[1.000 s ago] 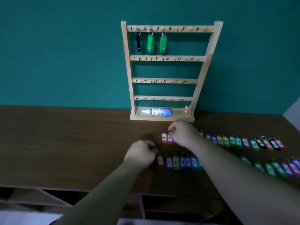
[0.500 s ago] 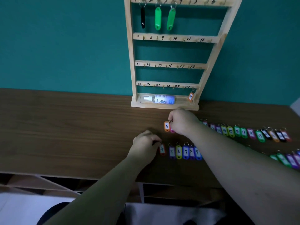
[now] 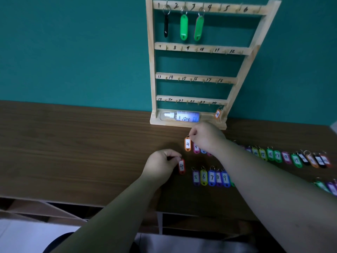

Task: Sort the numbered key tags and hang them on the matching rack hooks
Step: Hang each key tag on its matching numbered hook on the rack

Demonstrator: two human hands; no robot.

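The right hand [image 3: 207, 138] pinches the metal ring of an orange plastic key tag numbered 4 [image 3: 187, 144] between its fingers [image 3: 193, 133]. The tag hangs just in front of the pale wooden ladder-shaped rack [image 3: 150, 70], which stands at the far edge of the brown wood-grain surface [image 3: 73, 143]. The left hand [image 3: 160, 166] pinches the ring of a red plastic key tag numbered 4 [image 3: 181, 166] with curled fingers [image 3: 173, 155], closer to the near edge. Whether that tag is clear of the surface cannot be told.

The likeliest error is a wrong hook. Each number on the top rail is written to the left of its peg, so the bare hook for 4 [image 3: 221, 7] could be confused with the one beside it, which already carries a green plastic tag [image 3: 198, 28]. Both held tags show the same number, so two rings would have to share one small peg, and the second could knock the first off. A thin ring held only by a pinch may also slip and drop among the near row of coloured tags [image 3: 211, 177], mixing up their order. The right forearm lies over the far row of coloured tags [image 3: 269, 154], so lifting it carelessly could drag some of them out of line. A push on the top rail might also rock the rack
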